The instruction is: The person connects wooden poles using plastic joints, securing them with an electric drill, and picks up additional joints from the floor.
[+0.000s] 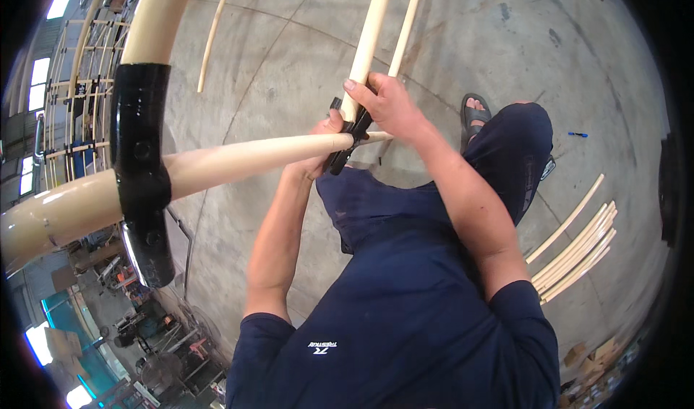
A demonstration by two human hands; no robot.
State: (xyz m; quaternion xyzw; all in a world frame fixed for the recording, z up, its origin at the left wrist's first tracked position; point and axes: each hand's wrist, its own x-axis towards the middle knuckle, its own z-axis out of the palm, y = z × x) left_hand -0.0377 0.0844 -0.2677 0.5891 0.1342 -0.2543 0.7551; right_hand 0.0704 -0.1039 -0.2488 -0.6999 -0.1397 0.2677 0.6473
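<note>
A cream-coloured pipe runs across in front of me to a black pipe joint. A second cream pipe meets that joint and points away from me. My left hand is wrapped round the joint from the left, partly hidden behind the crossing pipe, its thumb showing above. My right hand is closed on the right of the joint, the thumb laid over the second pipe. Part of the joint's black pieces is covered by my fingers.
Close at left, a large black joint links thick cream pipes. Farther off stand another pipe leg and a pipe rack. Several loose pipes lie on the concrete floor at right, near a blue pen-like object. Machinery stands lower left.
</note>
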